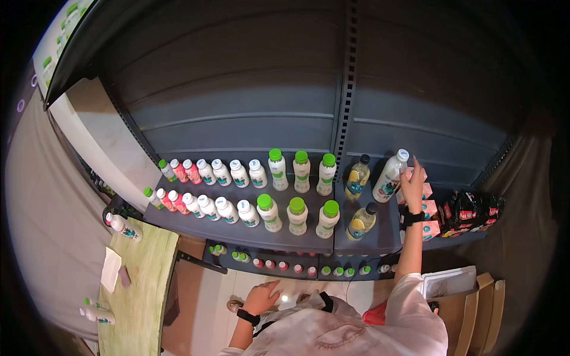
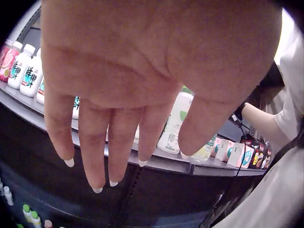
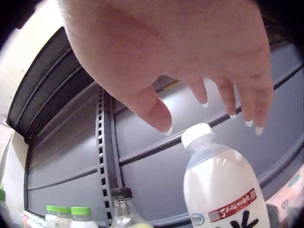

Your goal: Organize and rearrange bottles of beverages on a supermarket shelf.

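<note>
A large white bottle with a white cap (image 1: pixel 389 179) stands on the right section of the upper shelf (image 1: pixel 380 232). Just to its right is my right hand (image 1: pixel 414 191), its fingers extended. In the right wrist view the thumb and fingers spread apart above the bottle's cap (image 3: pixel 197 135), with a gap between hand and cap. My left hand (image 1: pixel 260 298) hangs low in front of my body, holding nothing; the left wrist view shows its palm (image 2: pixel 142 71) and loosely straight fingers. Two dark-capped bottles of yellowish drink (image 1: pixel 360 222) stand left of the white bottle.
Pink cartons (image 1: pixel 428 209) and black packs (image 1: pixel 469 213) sit at the shelf's right. Rows of white bottles (image 1: pixel 236 173) and green-capped bottles (image 1: pixel 297 217) fill the left section. A wooden table (image 1: pixel 139 273) with several bottles is at left, cardboard boxes (image 1: pixel 469 314) at lower right.
</note>
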`<state>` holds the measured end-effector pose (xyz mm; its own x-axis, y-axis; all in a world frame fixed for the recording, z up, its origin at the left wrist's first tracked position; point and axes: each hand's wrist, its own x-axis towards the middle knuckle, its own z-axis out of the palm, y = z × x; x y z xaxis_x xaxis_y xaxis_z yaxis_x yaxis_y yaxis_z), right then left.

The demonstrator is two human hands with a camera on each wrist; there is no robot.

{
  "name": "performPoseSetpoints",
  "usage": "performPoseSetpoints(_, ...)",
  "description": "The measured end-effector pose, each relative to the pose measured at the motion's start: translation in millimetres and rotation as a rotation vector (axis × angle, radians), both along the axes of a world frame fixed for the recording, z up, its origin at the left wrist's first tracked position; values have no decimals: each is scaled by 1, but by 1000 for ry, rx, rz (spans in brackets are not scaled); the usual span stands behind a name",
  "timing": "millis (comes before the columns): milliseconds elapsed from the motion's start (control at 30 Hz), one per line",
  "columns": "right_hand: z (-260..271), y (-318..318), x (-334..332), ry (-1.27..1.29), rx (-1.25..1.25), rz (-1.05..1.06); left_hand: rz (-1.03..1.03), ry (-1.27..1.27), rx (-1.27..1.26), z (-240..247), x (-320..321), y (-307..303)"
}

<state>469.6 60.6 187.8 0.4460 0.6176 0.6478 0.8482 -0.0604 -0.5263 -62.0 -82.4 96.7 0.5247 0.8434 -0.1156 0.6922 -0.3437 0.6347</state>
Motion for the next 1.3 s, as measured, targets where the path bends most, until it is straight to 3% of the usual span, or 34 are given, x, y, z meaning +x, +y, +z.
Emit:
performPoseSetpoints(33,-1,10,9,-46,-3,-29,3,-1,5,-2,1,1)
performPoseSetpoints(167,-32,54,48,171,41,96,-1,-14,8,-7,8,1)
performPoseSetpoints(200,-31,64,44,290,90,209,1,-11,-3,-9,9,-1)
performPoseSetpoints(300,-27,63,27,473,-16,181,2,6,-28,-10,14,-2)
performPoseSetpoints(433,-46,75,28,346,165,61,-20,13,-24,-10,14,-6)
performPoseSetpoints(633,-12,63,8,194,-45,-45,-51,34,-30,-17,18,-11)
performPoseSetpoints(667,-13,64,5,198,16,-62,-58,31,-41,-17,20,-12)
performPoseSetpoints(800,-27,63,17,321,169,48,-78,40,-41,-24,23,-17)
performPoseSetpoints(900,-25,51,13,438,122,92,-81,28,-42,-22,23,-21)
performPoseSetpoints(1233,-20,13,-10,512,53,285,-121,-24,-19,-15,32,-38)
performPoseSetpoints(1300,-20,0,-20,496,80,248,-170,-72,-6,-16,41,-39)
